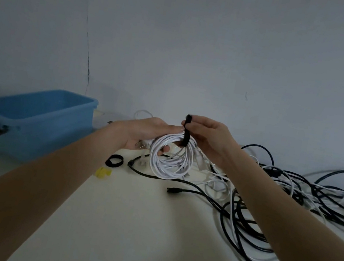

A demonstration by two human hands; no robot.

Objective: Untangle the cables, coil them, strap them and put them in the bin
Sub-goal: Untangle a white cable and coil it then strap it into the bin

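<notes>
I hold a coiled white cable [169, 163] upright above the table's middle. My left hand [145, 136] grips the coil at its upper left side, fingers through the loop. A black strap [186, 132] wraps over the top of the coil, and my right hand [207, 140] pinches the strap's upper end between thumb and fingers. A blue plastic bin [32, 121] stands open at the left. A tangle of black and white cables [279, 203] spreads over the table's right side.
A rolled black strap [114, 160] and a small yellow object [103, 173] lie on the cream table [129, 225] just left of the coil. A black plug end [171, 190] lies below it. A grey wall closes the back.
</notes>
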